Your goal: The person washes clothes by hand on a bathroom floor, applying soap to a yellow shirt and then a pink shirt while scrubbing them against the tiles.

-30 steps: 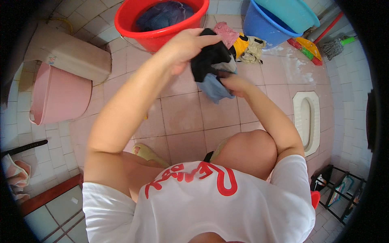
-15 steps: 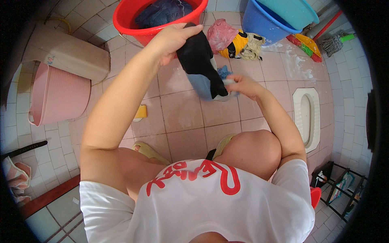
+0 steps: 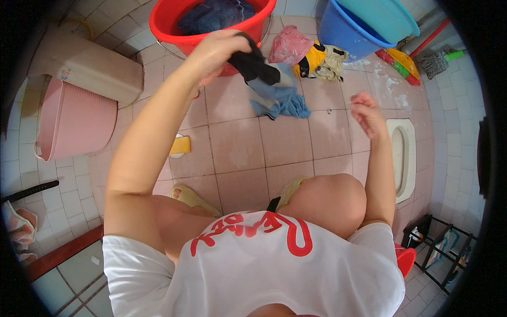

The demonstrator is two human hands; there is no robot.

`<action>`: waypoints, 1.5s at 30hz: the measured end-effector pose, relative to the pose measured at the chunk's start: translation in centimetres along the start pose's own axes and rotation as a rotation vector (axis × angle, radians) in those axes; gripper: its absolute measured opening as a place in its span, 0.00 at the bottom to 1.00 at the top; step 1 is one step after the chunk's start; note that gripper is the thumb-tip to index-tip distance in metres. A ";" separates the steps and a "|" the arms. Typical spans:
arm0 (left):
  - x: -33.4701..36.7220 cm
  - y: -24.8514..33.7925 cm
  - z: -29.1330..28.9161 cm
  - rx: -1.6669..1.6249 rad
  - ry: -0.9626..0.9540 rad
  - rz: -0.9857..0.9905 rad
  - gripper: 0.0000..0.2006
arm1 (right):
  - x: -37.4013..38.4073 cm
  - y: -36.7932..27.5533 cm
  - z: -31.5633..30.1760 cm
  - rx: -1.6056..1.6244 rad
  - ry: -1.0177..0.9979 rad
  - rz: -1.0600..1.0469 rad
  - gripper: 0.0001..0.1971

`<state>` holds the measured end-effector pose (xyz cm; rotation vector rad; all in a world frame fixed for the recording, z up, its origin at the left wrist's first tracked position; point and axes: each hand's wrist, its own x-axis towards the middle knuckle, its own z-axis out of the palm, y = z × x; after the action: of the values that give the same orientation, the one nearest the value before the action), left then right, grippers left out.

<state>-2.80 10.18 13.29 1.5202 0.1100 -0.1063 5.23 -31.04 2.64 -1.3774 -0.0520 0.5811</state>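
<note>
My left hand [image 3: 214, 53] is closed around the upper end of a black and light blue garment [image 3: 256, 66], in front of the red bucket. The garment hangs limp from the fist, its black part on top. Its blue lower end [image 3: 288, 103] is bunched over the floor tiles; whether it touches them I cannot tell. Away from the cloth, my right hand [image 3: 368, 116] is raised near the squat toilet [image 3: 402, 158]. Its fingers are loosely bent and apart, slightly blurred, and nothing shows in them.
Dark blue clothing [image 3: 214, 18] lies in the red bucket [image 3: 163, 26]. Pink, yellow and cream clothes [image 3: 311, 55] are heaped beside a blue bucket [image 3: 346, 34]. A yellow soap bar [image 3: 180, 144] sits on the floor. Left stands a pink tub [image 3: 82, 121]; right, a black rack [image 3: 441, 251].
My right hand has let go of the garment and moved right. The garment, stretched between both hands before, now hangs crumpled from my left hand.
</note>
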 end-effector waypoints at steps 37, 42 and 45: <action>-8.3 13.7 -3.8 1.512 -0.060 0.651 0.15 | -2.7 -11.2 14.7 -1.043 -0.317 -1.073 0.13; -7.7 11.9 -2.4 1.366 0.032 0.699 0.14 | -2.8 -3.3 15.6 -0.703 -0.571 -0.400 0.21; -5.6 8.5 -3.4 0.825 0.070 0.520 0.12 | -2.3 -1.7 16.7 -0.365 -0.602 -0.035 0.26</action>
<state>-7.21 13.94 22.31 2.3238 -0.3143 0.3617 -2.23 -16.98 8.46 -1.5014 -0.6943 0.9750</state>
